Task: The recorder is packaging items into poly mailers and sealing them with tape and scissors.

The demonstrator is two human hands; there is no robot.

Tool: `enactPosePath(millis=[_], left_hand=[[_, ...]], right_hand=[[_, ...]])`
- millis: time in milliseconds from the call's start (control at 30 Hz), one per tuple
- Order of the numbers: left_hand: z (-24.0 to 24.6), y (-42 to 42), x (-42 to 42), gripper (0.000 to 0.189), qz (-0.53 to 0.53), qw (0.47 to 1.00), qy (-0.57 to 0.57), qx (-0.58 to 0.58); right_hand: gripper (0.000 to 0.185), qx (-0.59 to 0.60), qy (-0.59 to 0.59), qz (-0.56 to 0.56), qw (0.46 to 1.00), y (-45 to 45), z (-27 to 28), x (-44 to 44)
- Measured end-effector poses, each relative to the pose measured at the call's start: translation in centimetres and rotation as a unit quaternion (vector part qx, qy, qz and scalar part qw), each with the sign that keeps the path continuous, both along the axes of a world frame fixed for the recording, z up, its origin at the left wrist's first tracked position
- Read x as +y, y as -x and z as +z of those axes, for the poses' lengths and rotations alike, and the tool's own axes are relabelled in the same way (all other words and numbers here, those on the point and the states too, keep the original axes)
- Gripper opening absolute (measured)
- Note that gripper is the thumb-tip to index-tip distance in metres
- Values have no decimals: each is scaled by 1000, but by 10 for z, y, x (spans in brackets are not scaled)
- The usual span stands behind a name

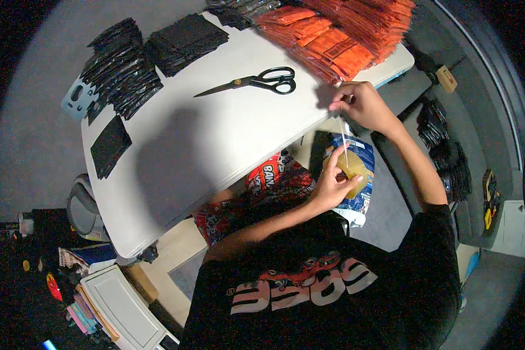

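My left hand (pixel 334 179) holds a yellowish, translucent roll (pixel 359 168), which looks like adhesive tape, just off the table's near edge. Above it, my right hand (pixel 361 105) pinches the end of a thin pale strip (pixel 344 138) that runs taut down to the roll. Behind the roll is a blue printed plastic bag (pixel 367 151). Black-handled scissors (pixel 262 82) lie open on the white table (pixel 232 127). Beyond my right hand are piles of orange items in clear plastic packaging (pixel 339 48).
Stacks of black packets stand at the table's far left (pixel 127 72) and back (pixel 186 41). One flat black packet (pixel 110 146) lies near the left edge. A grey sofa (pixel 477 144) with black packets (pixel 450 162) is at right; a white cabinet (pixel 124 308) stands lower left.
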State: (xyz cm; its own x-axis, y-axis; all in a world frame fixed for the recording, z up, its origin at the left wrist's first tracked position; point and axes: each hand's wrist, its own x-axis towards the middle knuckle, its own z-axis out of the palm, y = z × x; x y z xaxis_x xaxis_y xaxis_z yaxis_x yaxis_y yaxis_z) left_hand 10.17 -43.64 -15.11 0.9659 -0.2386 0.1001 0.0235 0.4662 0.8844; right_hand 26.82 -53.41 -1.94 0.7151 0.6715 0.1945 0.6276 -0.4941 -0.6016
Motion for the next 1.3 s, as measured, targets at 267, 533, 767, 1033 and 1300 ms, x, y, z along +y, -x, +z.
enactPosePath(millis=[267,533,767,1033,1300], left_hand=[[2,-3,-3,79,9,1000,15,2],[-1,-6,-6,77,9,999,30,-6],[1,-6,-6,76,17,1000,15,-8],[-7,-8,-10,75,6,999,37,2],[-11,-8,-13,76,17,1000,16,-19]], right_hand=[[9,-18,59,-43,997,-9,-15,3],[13,-40,121,-81,988,-7,-12,11],[14,-58,128,-77,987,-9,-13,10],[20,-103,172,-107,974,-1,-15,17],[15,-230,107,-129,959,24,-17,10]])
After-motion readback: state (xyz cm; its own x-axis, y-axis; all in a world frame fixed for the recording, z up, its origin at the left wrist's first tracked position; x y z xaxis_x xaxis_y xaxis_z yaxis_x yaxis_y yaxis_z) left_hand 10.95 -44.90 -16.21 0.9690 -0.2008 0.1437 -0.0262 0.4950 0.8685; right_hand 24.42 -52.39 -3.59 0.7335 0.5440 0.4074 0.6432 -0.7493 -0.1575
